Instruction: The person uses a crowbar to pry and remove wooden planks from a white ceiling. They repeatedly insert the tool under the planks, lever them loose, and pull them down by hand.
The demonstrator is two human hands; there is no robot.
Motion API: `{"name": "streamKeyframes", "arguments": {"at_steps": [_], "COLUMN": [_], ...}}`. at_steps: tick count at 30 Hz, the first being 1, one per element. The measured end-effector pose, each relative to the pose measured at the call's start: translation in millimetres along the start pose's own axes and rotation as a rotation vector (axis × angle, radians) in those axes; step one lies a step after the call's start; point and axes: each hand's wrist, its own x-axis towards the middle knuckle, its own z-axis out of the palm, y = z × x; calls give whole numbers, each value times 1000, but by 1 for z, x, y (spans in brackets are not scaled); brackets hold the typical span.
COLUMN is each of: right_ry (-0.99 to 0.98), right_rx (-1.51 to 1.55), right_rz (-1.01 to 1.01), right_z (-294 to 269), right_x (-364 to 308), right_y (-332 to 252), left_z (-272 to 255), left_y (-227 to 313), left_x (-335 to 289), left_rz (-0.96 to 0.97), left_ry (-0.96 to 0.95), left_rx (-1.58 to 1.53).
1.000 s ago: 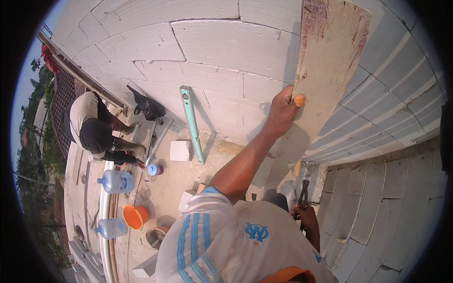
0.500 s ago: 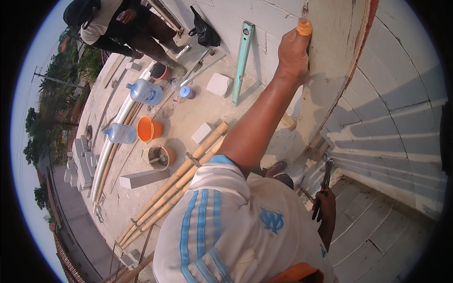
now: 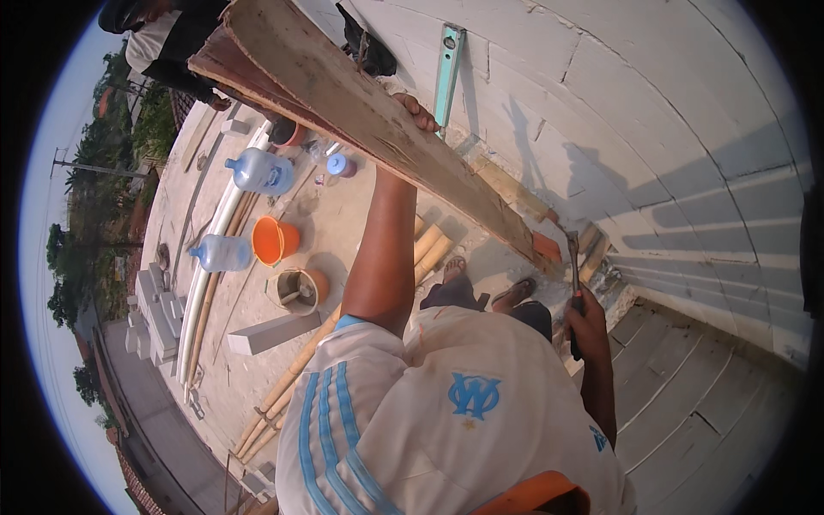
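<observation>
A long plank point(image 3: 343, 103), smeared with dried cement and reddish along its edge, slants across in front of me. My left hand point(image 3: 416, 113) is closed on it, fingers curled over its far edge; the thumb is hidden behind the wood. My right hand point(image 3: 587, 323) grips a hammer point(image 3: 575, 270) by its dark handle. The hammer's metal head is beside the plank's lower right end, close to a reddish piece point(image 3: 547, 247); I cannot tell whether they touch. Behind them rises a pale block wall point(image 3: 635, 112), where a turquoise spirit level point(image 3: 447, 73) leans.
Left on the floor stand an orange bucket point(image 3: 275, 239), a cement-stained bucket point(image 3: 299, 290) and water jugs point(image 3: 259, 171). Bamboo poles point(image 3: 296, 390) and a grey block point(image 3: 273, 333) lie nearby. Another person point(image 3: 163, 51) is at the upper left, partly behind the plank. A low block wall point(image 3: 695, 403) is right.
The plank has come away from the wall and swung left, tilting across the view, with my left hand on it. My right hand has raised the hammer toward the plank's lower end.
</observation>
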Motion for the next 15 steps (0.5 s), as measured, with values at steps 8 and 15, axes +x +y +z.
{"name": "streamKeyframes", "arguments": {"at_steps": [8,15], "right_ry": [-116,282], "right_rx": [-582,121], "right_rz": [-294,-584], "right_z": [94,160], "right_x": [49,89], "right_y": [-75,-111], "left_z": [-102,-113], "left_y": [46,48], "left_x": [-34,-39], "left_rz": [-22,58], "left_ry": [-140,-46], "left_rx": [-201,-237]}}
